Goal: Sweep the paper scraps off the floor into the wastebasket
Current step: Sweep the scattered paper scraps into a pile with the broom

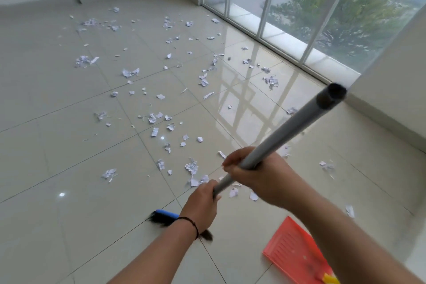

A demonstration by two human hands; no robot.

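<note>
Both my hands grip a grey broom handle (292,127) that slants up to the right. My left hand (201,203) holds it low down, and my right hand (255,173) holds it just above. The broom's blue head with black bristles (164,215) rests on the floor behind my left wrist. Several white paper scraps (170,127) lie scattered over the pale floor tiles (57,145), from near my hands to the far wall. No wastebasket shows in this view.
An orange-red dustpan (292,249) lies on the floor at the lower right, under my right forearm. Floor-to-ceiling windows (299,7) run along the right side. A white wall corner (391,80) juts out at the right.
</note>
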